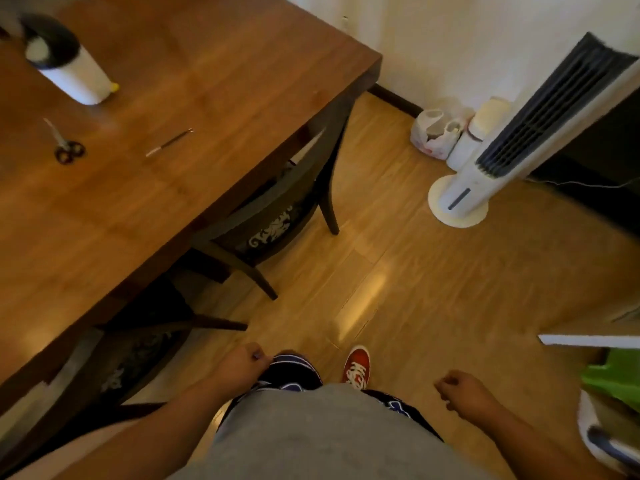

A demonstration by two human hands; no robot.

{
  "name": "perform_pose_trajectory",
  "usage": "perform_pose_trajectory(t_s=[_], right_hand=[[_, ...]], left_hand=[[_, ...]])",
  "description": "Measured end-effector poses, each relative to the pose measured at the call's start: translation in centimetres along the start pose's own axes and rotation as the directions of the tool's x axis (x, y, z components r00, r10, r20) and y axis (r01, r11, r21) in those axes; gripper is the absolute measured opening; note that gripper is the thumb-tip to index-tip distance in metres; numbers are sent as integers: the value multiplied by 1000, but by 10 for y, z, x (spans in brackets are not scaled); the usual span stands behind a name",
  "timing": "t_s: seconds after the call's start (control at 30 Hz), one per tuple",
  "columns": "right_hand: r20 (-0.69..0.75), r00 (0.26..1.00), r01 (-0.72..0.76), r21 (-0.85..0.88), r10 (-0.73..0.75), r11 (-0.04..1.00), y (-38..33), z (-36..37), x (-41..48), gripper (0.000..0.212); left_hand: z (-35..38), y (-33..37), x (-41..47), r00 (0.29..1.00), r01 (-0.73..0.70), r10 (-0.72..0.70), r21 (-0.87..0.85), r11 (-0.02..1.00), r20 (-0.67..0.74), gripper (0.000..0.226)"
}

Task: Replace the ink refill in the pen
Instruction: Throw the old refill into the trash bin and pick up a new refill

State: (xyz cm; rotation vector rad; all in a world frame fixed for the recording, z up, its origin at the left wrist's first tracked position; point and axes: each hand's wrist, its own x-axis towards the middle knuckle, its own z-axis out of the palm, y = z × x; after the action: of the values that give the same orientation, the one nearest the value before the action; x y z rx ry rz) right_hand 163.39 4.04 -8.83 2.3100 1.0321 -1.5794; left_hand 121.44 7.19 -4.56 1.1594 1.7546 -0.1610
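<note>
A: Where is the pen sitting?

B: A thin stick, the pen or just a refill, I judge, is lying flat on the bench [214, 98], near its right edge [169, 143]. It is too blurred to tell which. Scissors [65, 147] are lying well to its left.

A: And the hands?

B: Both are hanging low by the person's hips, well apart from the bench. The left hand [242, 367] is curling its fingers [258, 356] in loosely; the right hand [465, 393] is doing the same. Neither seems to be gripping anything, though something small inside the left fist could be hiding.

A: What might be going wrong?

B: The stick is round and lying close to the edge, so a careless reach could be sending it rolling to the floor [398, 271]. The dim light and blur are making small parts easy to lose, I'd judge.

A: Any containers?

B: A white cup [74, 72] with a dark rim is standing at the far left; I can't tell what is in it. On the floor by the fan [519, 133], a plastic bag [433, 133] is sagging open, contents unclear.
</note>
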Motion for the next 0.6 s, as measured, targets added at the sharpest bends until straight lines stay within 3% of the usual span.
perform_pose_trajectory(t_s=[0.13, 0.27, 0.43, 0.6], right_hand=[[15, 994, 113, -70, -112, 991, -87, -36, 34, 22], [21, 982, 189, -72, -188, 979, -175, -60, 57, 35], [11, 936, 349, -147, -351, 926, -280, -76, 38, 39], [66, 795, 596, -264, -602, 758, -378, -80, -3, 24]], left_hand=[[-17, -20, 9, 989, 146, -147, -82, 986, -5, 29], [-38, -38, 28, 972, 235, -235, -59, 970, 22, 31], [-99, -33, 50, 989, 149, -150, -106, 983, -3, 29], [-180, -23, 41, 982, 38, -80, -240, 970, -169, 14]])
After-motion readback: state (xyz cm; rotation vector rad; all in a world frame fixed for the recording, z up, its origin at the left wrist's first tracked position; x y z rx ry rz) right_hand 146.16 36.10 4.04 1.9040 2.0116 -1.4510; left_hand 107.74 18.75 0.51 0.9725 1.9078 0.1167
